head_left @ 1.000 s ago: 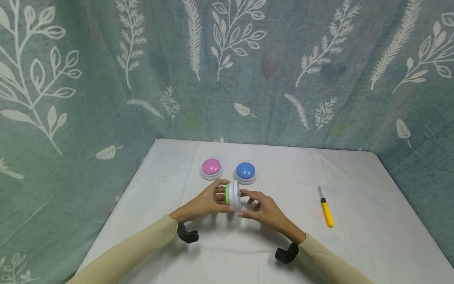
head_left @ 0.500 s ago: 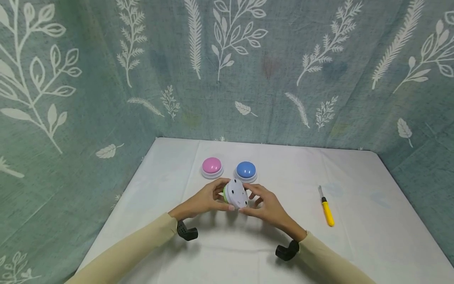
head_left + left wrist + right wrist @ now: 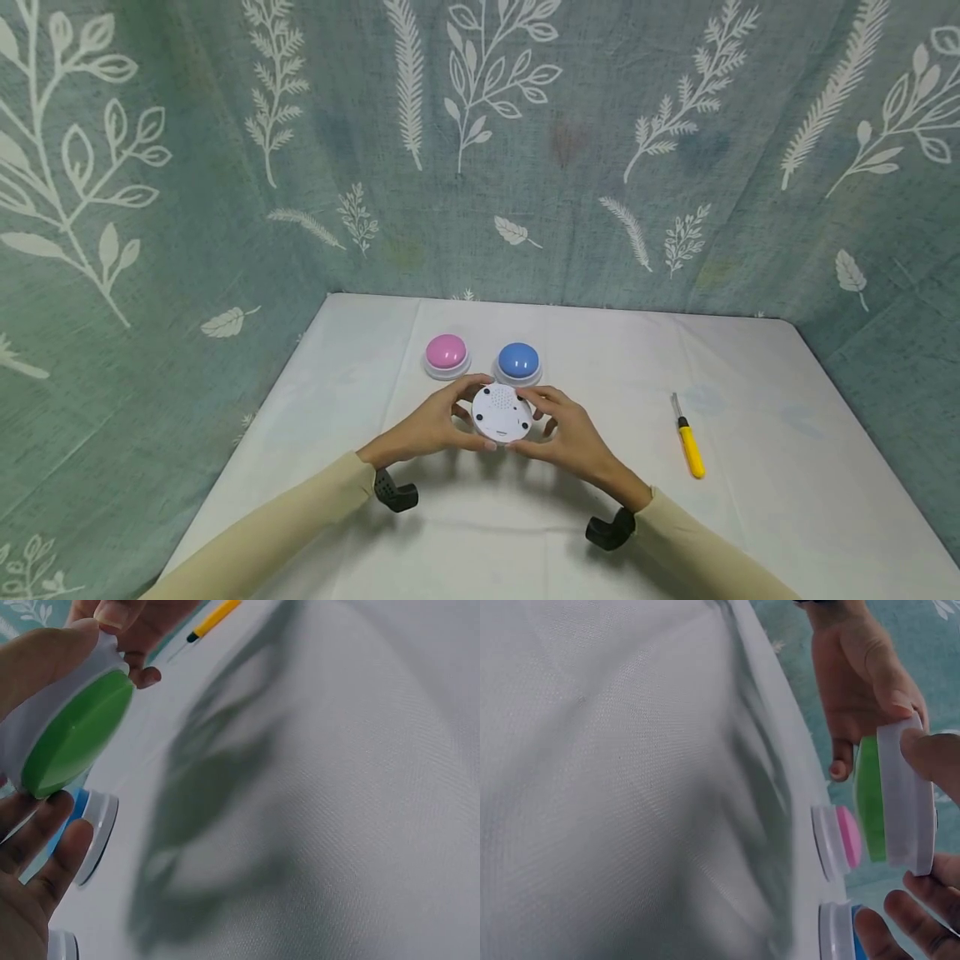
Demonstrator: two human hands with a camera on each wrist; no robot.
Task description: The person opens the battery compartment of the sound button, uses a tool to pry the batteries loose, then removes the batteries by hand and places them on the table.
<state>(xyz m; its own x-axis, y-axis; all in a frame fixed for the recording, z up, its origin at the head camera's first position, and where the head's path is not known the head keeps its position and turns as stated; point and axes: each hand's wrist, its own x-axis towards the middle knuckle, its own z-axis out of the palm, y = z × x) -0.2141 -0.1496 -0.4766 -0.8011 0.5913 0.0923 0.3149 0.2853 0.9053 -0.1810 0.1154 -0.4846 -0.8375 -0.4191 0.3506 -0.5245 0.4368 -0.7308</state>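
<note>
Between both hands, a round white push button with a green dome (image 3: 79,735) is held up over the table. In the head view its white underside (image 3: 501,414) faces the camera, showing dark round feet or screws and a patch of small holes, while the green dome is hidden there. My left hand (image 3: 431,425) grips its left edge with thumb and fingers. At the opposite edge, my right hand (image 3: 566,433) pinches the rim between thumb and fingertips. Just behind it on the table stand a pink push button (image 3: 446,353) and a blue push button (image 3: 518,362), domes up.
A screwdriver (image 3: 691,447) with a yellow handle lies on the right of the white-covered table (image 3: 600,350), its metal tip pointing away. Behind the table hangs a green-grey curtain (image 3: 525,208) with white leaf prints. A black wrist camera sits on each wrist.
The green push button has been turned from edge-on until its white underside faces the head camera. My right hand, near its rim before, now holds its right edge.
</note>
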